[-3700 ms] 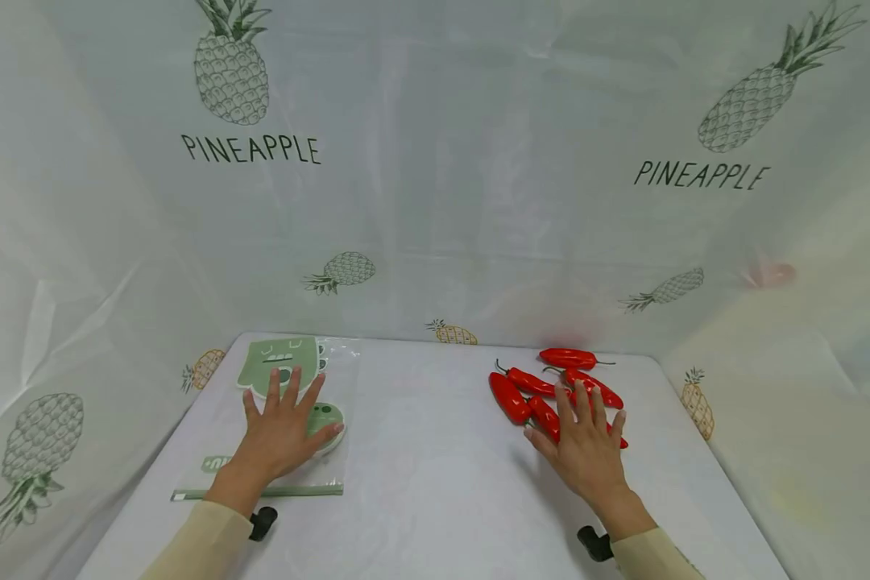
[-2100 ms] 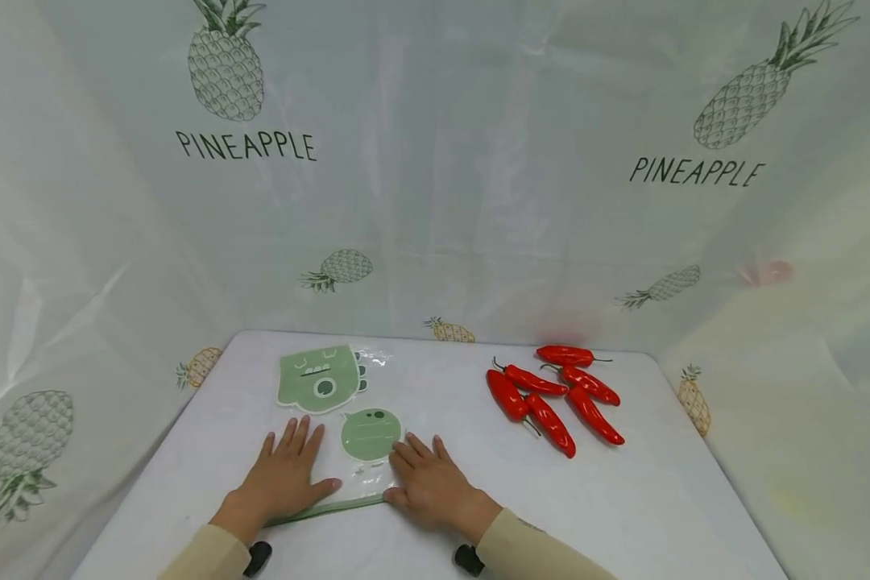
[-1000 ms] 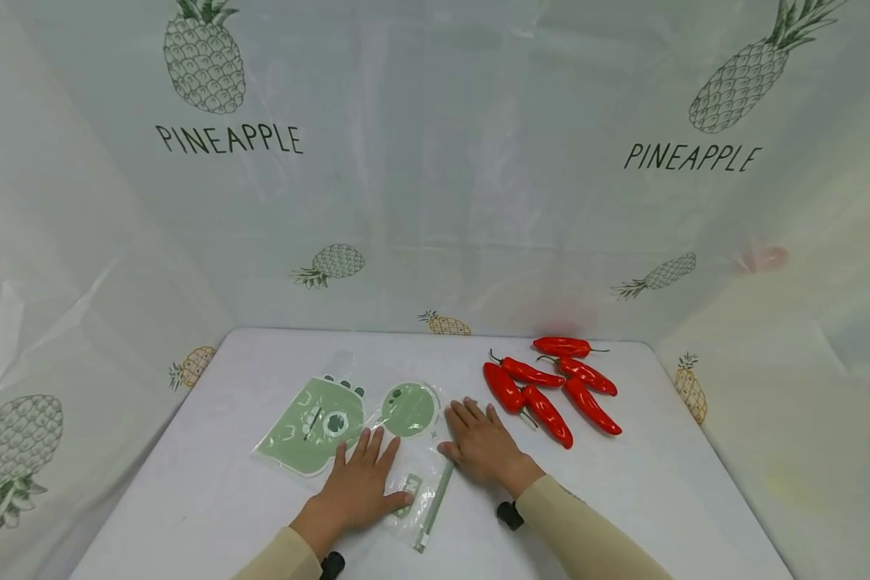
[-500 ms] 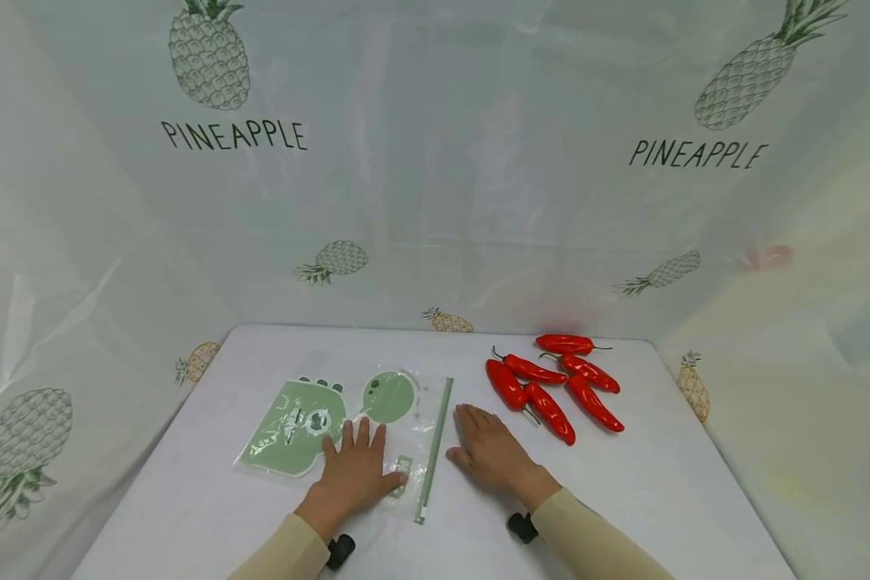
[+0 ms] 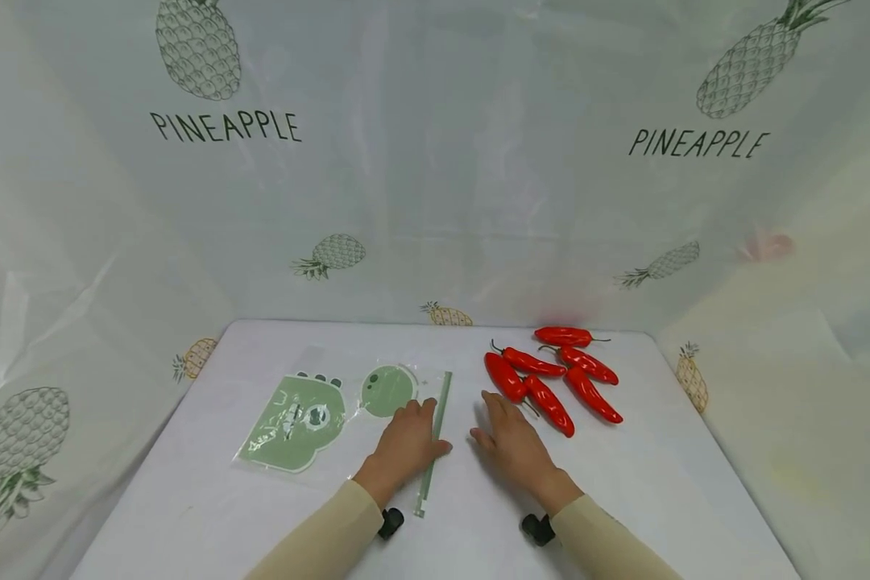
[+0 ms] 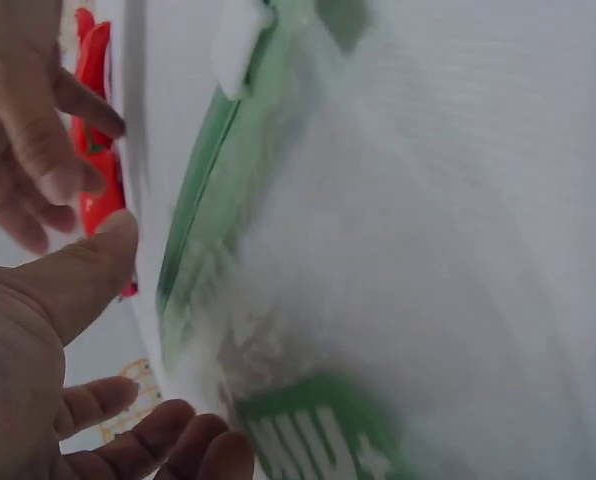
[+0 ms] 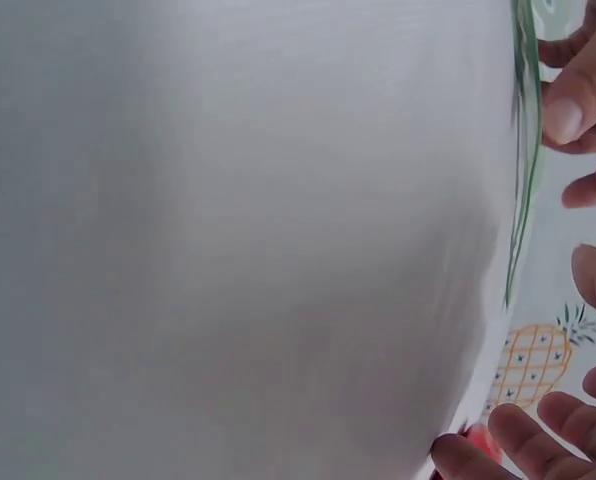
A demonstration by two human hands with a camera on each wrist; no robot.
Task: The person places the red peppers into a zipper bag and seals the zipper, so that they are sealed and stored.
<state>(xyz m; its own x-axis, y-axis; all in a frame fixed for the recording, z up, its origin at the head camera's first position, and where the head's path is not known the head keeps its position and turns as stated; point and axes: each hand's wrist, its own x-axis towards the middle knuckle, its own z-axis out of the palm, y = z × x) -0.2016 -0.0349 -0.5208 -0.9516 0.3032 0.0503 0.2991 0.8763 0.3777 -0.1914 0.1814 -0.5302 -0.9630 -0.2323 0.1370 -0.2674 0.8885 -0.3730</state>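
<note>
Left hand (image 5: 403,442) shifted right along the bag (image 5: 348,419) to its zip strip (image 5: 436,435) since half a second ago; right hand (image 5: 513,445) edged toward the chillies (image 5: 547,380).

Item: clear flat zip bag, printed with a pale green monster shape (image 5: 296,421) and a green round shape (image 5: 387,390); lies flat on the white counter (image 5: 645,483), left of centre. Long axis runs left to right; green zip strip forms its right-hand end, running from near edge toward the far wall, so the mouth faces right, toward the chillies. Left hand: fingers relaxed, resting on the bag beside the strip, thumb touching it. Right hand: spread flat on the counter, just right of the strip, apart from it. Chillies: six, red, clustered far right, just beyond the right fingertips.
</note>
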